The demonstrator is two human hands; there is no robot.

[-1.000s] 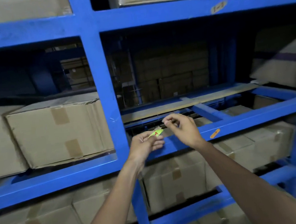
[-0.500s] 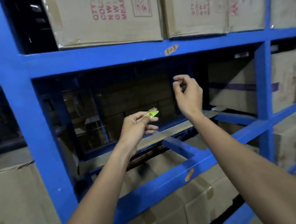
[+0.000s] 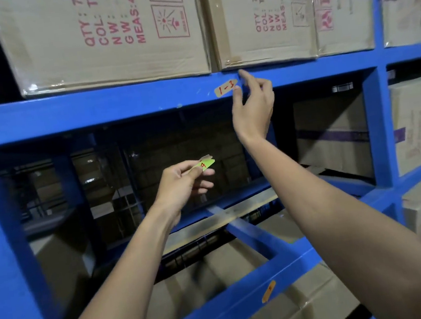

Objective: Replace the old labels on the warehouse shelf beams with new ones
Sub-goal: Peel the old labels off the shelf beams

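Flanking cartons (image 3: 108, 39) above beam label (image 3: 225, 88)

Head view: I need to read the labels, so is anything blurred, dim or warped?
Head view: the 1-3 label reads sharply; the orange label on the lower beam is blurred; the bay behind the left hand is dim; beams bow from wide-angle distortion.

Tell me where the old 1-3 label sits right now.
In the head view, the old 1-3 label is stuck on the front of the upper blue beam, just below the cardboard boxes, with the right hand reaching its right end.
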